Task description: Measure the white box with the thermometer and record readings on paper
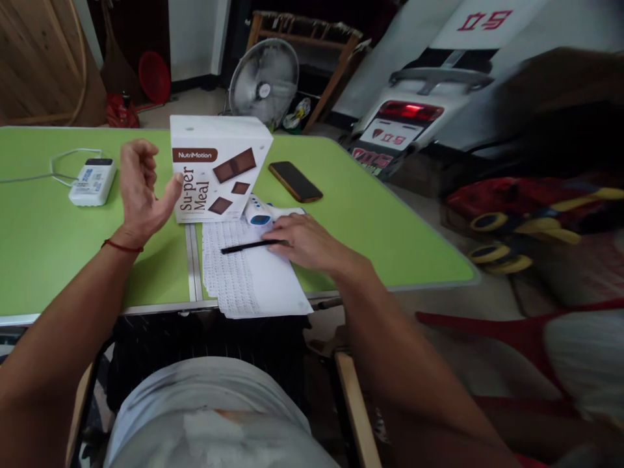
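My left hand (141,192) is raised at the left side of a white NutriMotion "Su-per Meal" box (224,169) that stands upright on the table. Its fingers curl loosely apart from the thumb, which is at the box's left edge; whether it touches cannot be told. My right hand (309,240) rests low over written paper sheets (258,279), with the end of a black pen (248,246) between its thumb and fingers. Just beyond those fingers lies a white handheld device with a small blue-rimmed screen (260,218), partly hidden by the box and hand.
A dark phone (296,181) lies on the green folding table (390,247), right of the box. To the left is a white corded adapter (92,182). Behind the table stand a fan (264,84) and a scooter (400,123). A red chair (463,322) is at the right.
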The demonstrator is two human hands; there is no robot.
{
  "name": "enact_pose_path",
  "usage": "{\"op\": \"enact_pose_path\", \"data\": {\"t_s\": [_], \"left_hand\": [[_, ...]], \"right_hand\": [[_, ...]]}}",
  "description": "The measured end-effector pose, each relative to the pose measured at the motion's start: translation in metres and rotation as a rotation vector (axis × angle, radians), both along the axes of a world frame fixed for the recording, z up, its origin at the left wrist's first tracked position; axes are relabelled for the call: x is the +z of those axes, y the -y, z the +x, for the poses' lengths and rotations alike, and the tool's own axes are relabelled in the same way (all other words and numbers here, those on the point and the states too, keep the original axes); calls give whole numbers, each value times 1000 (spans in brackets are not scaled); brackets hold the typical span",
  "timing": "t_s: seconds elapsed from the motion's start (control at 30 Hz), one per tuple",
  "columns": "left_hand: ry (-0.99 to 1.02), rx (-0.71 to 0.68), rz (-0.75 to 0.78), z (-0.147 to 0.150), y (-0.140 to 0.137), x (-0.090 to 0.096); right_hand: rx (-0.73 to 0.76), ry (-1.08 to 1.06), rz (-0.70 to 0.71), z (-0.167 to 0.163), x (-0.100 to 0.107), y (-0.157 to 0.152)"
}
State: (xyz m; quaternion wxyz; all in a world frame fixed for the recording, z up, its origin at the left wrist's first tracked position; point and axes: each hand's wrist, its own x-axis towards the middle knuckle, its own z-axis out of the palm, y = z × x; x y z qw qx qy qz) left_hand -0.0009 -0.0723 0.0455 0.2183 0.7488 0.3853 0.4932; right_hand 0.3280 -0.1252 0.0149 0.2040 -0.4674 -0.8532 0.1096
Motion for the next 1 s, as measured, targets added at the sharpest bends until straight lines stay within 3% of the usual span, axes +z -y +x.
{"op": "enact_pose_path", "data": {"t_s": [0.07,0.2,0.27,0.33,0.4,0.5,0.6,0.77,1.0], "left_hand": [[-74,28,121,7,13,8],[-529,-318,16,20,24,9],[-730,-382,-52,25,24,4],[-883,-350,-63,30,24,-2],[-991,-314,-44,34,26,-6],[-1039,-318,-6,38,29,-7],[-1016,-338,-28,38,30,-6],[-970,-352,-54,35,27,-7],[-968,-336,-17,30,24,-12]], "right_hand": [[2,40,-3,2,1,8],[-70,-41,47,11,16,15],[-195,-235,106,8,26,13],[-287,-533,139,-8,34,8],[-273,-824,82,-33,37,1],[-124,-1039,-198,-74,32,-10],[-58,-1009,-439,-97,13,-17],[-236,-1132,-323,-98,-21,-22],[-388,-948,-154,-92,-26,-22]]}}
